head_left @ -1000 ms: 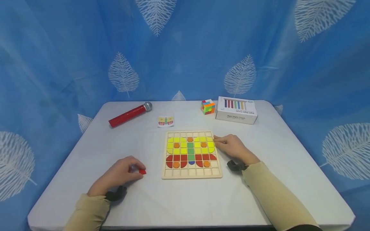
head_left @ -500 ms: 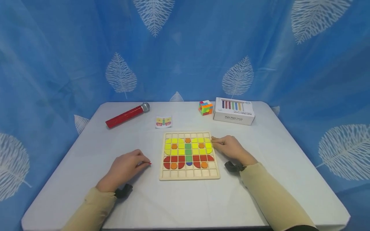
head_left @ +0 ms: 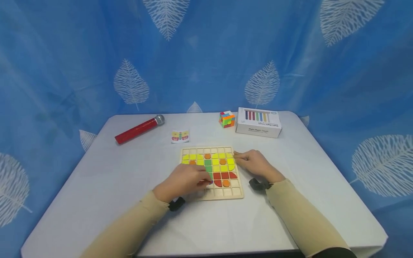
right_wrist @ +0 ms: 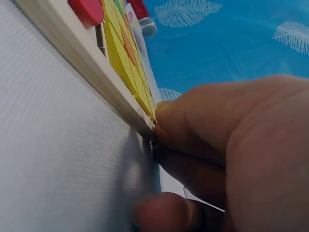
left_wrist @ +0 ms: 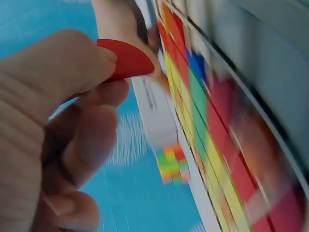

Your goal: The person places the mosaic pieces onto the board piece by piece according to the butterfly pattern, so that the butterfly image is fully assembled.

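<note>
My left hand (head_left: 185, 181) is over the lower left part of a wooden grid puzzle board (head_left: 227, 192), covering some of its tiles. Between thumb and forefinger it pinches a red quarter-circle tile (left_wrist: 129, 60), held above the board. Set in the board is a butterfly-like pattern of yellow tiles (head_left: 230, 161), green tiles (head_left: 208, 162), red tiles (head_left: 224, 175) and round orange pieces (head_left: 226, 183). At the board's right edge, my right hand (head_left: 256, 165) grips the frame, its thumb (right_wrist: 169, 112) at the rim near the yellow tiles.
Behind the board lies a small pattern card (head_left: 180, 137). A red toy microphone (head_left: 137, 131) is at the back left. Toward the back right stand a colourful puzzle cube (head_left: 227, 119) and a white printed box (head_left: 259, 122). A blue leaf-patterned curtain (head_left: 206, 53) surrounds the table.
With the red tile, my left hand has moved right from the bare cloth to over the board. The right hand keeps its place at the board's edge; the head view has shifted slightly.
</note>
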Demonstrator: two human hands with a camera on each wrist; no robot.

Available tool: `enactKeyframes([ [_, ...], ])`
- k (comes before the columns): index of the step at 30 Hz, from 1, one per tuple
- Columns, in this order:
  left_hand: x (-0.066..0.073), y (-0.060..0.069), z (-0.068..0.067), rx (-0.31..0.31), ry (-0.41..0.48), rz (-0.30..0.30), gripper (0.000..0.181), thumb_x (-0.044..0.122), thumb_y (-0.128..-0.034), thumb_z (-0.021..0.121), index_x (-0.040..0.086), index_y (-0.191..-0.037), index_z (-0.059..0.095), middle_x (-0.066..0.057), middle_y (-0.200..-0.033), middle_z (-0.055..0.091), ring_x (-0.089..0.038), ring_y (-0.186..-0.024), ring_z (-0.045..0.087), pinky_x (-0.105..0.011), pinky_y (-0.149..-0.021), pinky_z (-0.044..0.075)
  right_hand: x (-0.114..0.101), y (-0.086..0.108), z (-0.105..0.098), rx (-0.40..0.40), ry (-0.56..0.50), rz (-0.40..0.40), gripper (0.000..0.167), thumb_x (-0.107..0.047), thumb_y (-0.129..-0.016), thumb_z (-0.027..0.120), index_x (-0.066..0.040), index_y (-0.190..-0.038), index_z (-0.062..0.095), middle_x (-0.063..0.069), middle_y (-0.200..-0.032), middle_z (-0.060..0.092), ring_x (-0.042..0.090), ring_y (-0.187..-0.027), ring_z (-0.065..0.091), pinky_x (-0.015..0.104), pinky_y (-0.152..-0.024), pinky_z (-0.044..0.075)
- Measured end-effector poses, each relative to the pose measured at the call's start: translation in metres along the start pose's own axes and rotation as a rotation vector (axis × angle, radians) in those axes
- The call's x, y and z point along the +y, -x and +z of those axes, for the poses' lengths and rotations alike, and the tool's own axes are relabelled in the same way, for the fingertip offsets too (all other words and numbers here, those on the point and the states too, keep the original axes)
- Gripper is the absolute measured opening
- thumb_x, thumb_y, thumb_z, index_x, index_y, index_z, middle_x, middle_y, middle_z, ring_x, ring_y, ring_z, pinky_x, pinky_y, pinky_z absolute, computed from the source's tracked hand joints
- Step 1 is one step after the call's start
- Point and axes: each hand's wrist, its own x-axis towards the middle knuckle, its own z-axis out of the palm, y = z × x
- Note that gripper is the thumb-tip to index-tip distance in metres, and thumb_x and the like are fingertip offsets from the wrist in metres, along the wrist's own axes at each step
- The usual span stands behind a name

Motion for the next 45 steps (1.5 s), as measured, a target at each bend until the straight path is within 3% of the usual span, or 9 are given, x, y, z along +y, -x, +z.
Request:
enactKeyframes([
  [4,0.016,-0.030,0.011,-0.013,-0.017,0.102,0.011,0.029,-0.0891,0.082,0.025,-0.099,0.080,0.013,-0.085,0.073,-0.002,-0.070,0.060,-0.013,-0.057,0.040,0.001,-0.002,0.002,0.005,0.008,-0.012,0.038,-0.042,-0.101,0.063,-0.024,-0.134,0.068,-0.008,-0.148,0.057,0.032,-0.142,0.050,0.057,-0.115,0.038],
  [9,0.028,-0.056,0.025,-0.033,-0.103,0.201,0.008,0.035,-0.0929,0.078,0.028,-0.096,0.078,0.017,-0.082,0.072,0.001,-0.064,0.056,-0.013,-0.053,0.037,0.001,-0.003,0.003,0.016,0.028,-0.020,0.036,-0.042,-0.100,0.064,-0.026,-0.132,0.069,-0.010,-0.147,0.058,0.030,-0.142,0.051,0.056,-0.115,0.039],
  [14,0.032,-0.068,0.033,-0.052,-0.216,0.250,0.012,0.038,-0.0943,0.075,0.028,-0.100,0.078,0.018,-0.089,0.074,0.000,-0.070,0.064,-0.016,-0.057,0.048,0.001,-0.001,0.001,0.023,0.029,-0.018,0.035,-0.041,-0.100,0.064,-0.025,-0.131,0.070,-0.009,-0.146,0.059,0.030,-0.142,0.051,0.056,-0.115,0.039],
  [19,0.032,-0.069,0.036,-0.059,-0.289,0.251,0.015,0.037,-0.0925,0.077,0.029,-0.105,0.079,0.016,-0.099,0.076,-0.001,-0.081,0.070,-0.018,-0.065,0.055,0.000,-0.002,0.000,0.024,0.022,-0.018,0.034,-0.039,-0.100,0.065,-0.024,-0.130,0.071,-0.009,-0.145,0.060,0.030,-0.141,0.051,0.056,-0.115,0.039],
  [22,0.034,-0.068,0.034,-0.048,-0.271,0.212,0.010,0.035,-0.0926,0.078,0.031,-0.102,0.079,0.015,-0.092,0.073,-0.001,-0.073,0.063,-0.017,-0.059,0.051,0.000,-0.002,0.001,0.023,0.016,-0.004,0.034,-0.040,-0.100,0.065,-0.025,-0.130,0.071,-0.010,-0.146,0.059,0.030,-0.141,0.051,0.055,-0.113,0.041],
  [28,0.038,-0.064,0.035,-0.041,-0.099,0.110,0.013,0.036,-0.0922,0.075,0.033,-0.103,0.082,0.014,-0.086,0.065,0.001,-0.070,0.058,-0.017,-0.052,0.041,0.002,-0.002,0.002,0.029,0.017,-0.012,0.035,-0.040,-0.100,0.064,-0.025,-0.131,0.070,-0.010,-0.146,0.059,0.030,-0.142,0.051,0.055,-0.114,0.040],
  [34,0.044,-0.063,0.045,-0.045,-0.075,0.050,0.014,0.033,-0.0938,0.074,0.031,-0.104,0.083,0.011,-0.082,0.063,-0.003,-0.064,0.054,-0.017,-0.049,0.037,0.002,-0.001,0.002,0.021,0.014,-0.024,0.035,-0.040,-0.100,0.065,-0.024,-0.132,0.070,-0.008,-0.147,0.059,0.029,-0.142,0.051,0.055,-0.116,0.038],
  [41,0.056,-0.068,0.049,-0.043,0.037,-0.188,0.025,0.027,-0.0938,0.073,0.023,-0.069,0.073,0.008,-0.065,0.051,-0.008,-0.059,0.046,-0.021,-0.046,0.032,0.004,-0.003,0.003,0.033,0.021,-0.031,0.036,-0.040,-0.100,0.064,-0.024,-0.132,0.070,-0.009,-0.146,0.059,0.029,-0.141,0.051,0.054,-0.116,0.039],
  [45,0.062,-0.072,0.048,-0.055,0.112,-0.309,0.030,0.026,-0.0930,0.074,0.021,-0.064,0.069,0.006,-0.066,0.052,-0.010,-0.061,0.048,-0.023,-0.047,0.033,0.005,-0.004,0.003,0.032,0.027,-0.029,0.036,-0.040,-0.100,0.064,-0.025,-0.132,0.069,-0.009,-0.147,0.058,0.029,-0.141,0.051,0.055,-0.116,0.038],
])
